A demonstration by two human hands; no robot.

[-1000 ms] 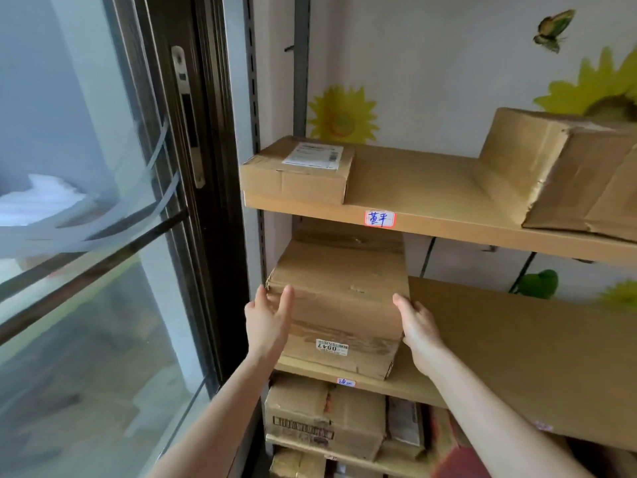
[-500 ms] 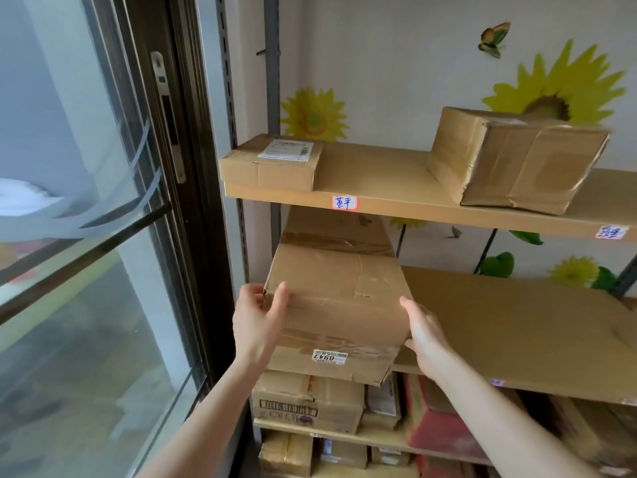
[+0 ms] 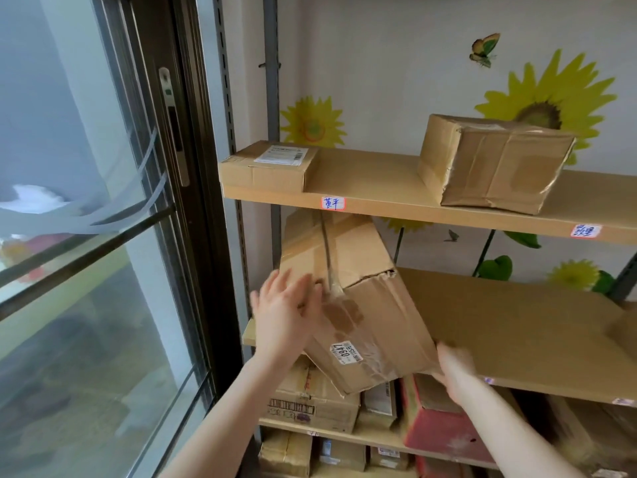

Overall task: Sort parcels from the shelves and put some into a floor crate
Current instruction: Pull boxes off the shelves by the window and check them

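**Long parcel swings out of the middle shelf**

Head view: A second ago the long parcel [image 3: 362,305] lay square on the middle shelf [image 3: 517,332] with my palms against its two sides. Now it has slewed round and tipped. Its labelled near end hangs past the shelf's front edge, and its far end is still tucked under the top shelf [image 3: 379,188].

My left hand [image 3: 286,312] lies flat on the parcel's left face, fingers straight and spread, steering rather than gripping. My right hand [image 3: 455,370] has dropped to the low near corner. It is smeared by motion, so I cannot tell whether its fingers hook under the cardboard or only prop it.

I judge the parcel is half drawn but not yet free. Its weight is shifting onto my right hand, and a firmer hold is needed before it clears. No floor crate shows here.
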